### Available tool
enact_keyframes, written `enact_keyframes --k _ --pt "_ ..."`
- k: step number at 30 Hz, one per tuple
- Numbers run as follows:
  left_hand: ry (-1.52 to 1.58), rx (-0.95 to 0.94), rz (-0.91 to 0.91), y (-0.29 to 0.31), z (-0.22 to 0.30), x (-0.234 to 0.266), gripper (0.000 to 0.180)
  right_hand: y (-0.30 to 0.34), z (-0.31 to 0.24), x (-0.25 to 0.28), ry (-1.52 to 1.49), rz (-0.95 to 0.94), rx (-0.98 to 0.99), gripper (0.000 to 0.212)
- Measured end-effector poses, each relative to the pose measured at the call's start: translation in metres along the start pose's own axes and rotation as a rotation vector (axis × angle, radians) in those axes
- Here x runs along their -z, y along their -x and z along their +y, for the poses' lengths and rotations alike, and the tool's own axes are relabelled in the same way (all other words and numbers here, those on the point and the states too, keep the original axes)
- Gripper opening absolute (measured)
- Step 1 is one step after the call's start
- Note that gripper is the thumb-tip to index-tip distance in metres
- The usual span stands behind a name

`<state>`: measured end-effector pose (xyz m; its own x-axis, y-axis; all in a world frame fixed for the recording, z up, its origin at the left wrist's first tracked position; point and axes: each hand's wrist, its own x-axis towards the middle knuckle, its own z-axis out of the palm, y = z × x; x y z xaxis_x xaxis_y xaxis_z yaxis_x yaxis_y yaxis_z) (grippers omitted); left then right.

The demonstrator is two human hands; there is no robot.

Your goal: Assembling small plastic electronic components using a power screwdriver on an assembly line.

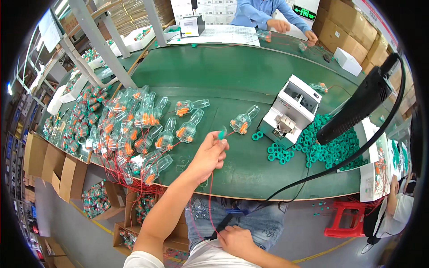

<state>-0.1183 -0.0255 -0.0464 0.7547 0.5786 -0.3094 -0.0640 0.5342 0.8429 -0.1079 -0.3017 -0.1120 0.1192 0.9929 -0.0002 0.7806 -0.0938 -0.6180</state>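
Left hand (209, 154) pinches a small green plastic ring (221, 133) w/ thin red wire (210, 196) trailing to the right hand (234, 239), prob closed on it, clear orange-cored plug (241, 123) just beyond.

Matt green table top (232, 76), clear glossy plastic housings (134, 120), cardboard boxes (44, 165), white plastic machine (292, 109)

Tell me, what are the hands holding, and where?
The left hand pinches a small green ring by its edge. The right hand holds thin red wires near their lower end.

Green table (232, 76), green rings (333, 149), red wires (210, 196), white machine (292, 107).
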Motion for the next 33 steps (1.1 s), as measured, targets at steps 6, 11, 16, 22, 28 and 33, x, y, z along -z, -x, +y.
enact_keyframes --k 6,11,16,22,28,33 --pt "-0.597 -0.43 0.075 0.002 -0.038 0.003 0.035 -0.065 -0.011 0.106 -0.373 -0.002 0.127 0.06" --pt "-0.819 -0.363 0.127 0.025 -0.043 -0.03 0.034 -0.156 -0.001 0.212 -0.005 1.365 0.177 0.086" --pt "-1.225 -0.719 0.039 0.01 -0.078 -0.033 0.028 -0.187 0.043 0.288 -0.299 1.392 0.216 0.083" --pt "-1.402 -0.894 0.099 0.014 -0.088 -0.027 0.03 -0.196 0.047 0.268 -0.64 1.091 0.375 0.035" --pt "-1.306 -0.789 0.026 -0.004 -0.083 -0.031 0.031 -0.228 0.093 0.239 -0.69 1.03 0.553 0.034" --pt "-1.257 -0.821 0.047 -0.016 -0.084 -0.033 0.026 -0.217 0.084 0.226 -0.928 0.925 0.51 0.029"
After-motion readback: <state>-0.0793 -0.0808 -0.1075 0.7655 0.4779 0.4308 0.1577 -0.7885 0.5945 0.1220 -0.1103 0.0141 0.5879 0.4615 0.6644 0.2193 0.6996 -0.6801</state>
